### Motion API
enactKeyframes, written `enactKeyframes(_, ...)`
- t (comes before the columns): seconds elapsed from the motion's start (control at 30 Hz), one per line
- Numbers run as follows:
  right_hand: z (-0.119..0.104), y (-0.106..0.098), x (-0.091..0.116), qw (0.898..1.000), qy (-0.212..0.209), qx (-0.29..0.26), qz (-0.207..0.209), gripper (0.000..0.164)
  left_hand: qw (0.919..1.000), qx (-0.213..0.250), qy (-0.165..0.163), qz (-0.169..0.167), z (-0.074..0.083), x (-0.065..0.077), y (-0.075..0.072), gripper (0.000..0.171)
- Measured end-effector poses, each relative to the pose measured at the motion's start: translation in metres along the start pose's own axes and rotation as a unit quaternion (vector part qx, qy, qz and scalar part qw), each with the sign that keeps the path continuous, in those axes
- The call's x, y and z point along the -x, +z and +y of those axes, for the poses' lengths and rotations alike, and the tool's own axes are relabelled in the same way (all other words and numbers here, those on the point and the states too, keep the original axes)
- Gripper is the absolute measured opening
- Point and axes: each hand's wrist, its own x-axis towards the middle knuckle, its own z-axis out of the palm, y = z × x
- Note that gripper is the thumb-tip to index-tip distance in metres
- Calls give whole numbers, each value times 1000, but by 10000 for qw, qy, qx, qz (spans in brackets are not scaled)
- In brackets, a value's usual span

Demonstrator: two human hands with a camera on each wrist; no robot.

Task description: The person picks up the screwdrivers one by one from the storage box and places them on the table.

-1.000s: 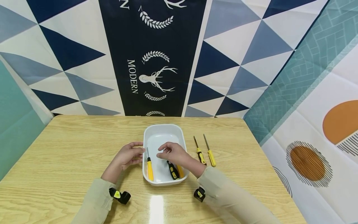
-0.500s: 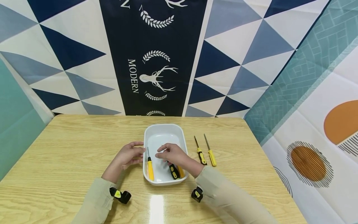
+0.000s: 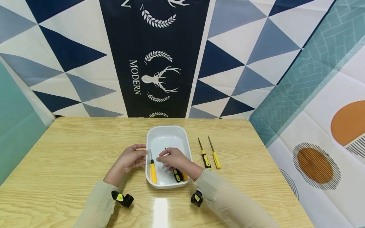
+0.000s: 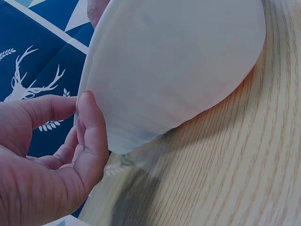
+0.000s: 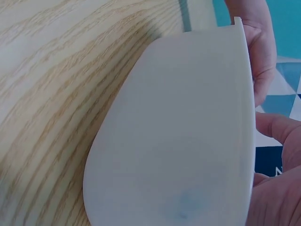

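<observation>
The white tray (image 3: pixel 168 130) stands on the table, with my left hand (image 3: pixel 132 159) at its left side. My left thumb and fingers pinch its rim, as the left wrist view shows. Over the inside of the tray is my right hand (image 3: pixel 172 158), fingers loosely bent, thumb and forefinger apart. Beneath that hand lies a black-and-yellow screwdriver (image 3: pixel 178 175), its middle hidden; my lower fingers overlap the top of its handle. A yellow screwdriver (image 3: pixel 153 172) with a black collar lies along the left wall. Another yellow handle (image 3: pixel 185 177) shows at the right wall, mostly hidden.
Right of the tray on the table (image 3: pixel 85 152) lie a yellow-and-black screwdriver (image 3: pixel 206 160) and an all-yellow-handled screwdriver (image 3: pixel 216 160), shafts pointing away. A patterned cloth (image 3: pixel 159 104) hangs behind the far table edge.
My right hand has shifted slightly left and nearer to me inside the tray, covering more of the black-and-yellow screwdriver. My left hand and the tray have stayed in place.
</observation>
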Motion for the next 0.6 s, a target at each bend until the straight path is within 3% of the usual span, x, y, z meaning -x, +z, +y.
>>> enactKeyframes(0.6, -7, 16, 0, 9991, 400, -7, 173, 27, 10000, 22, -80, -25, 0, -1, -2, 50)
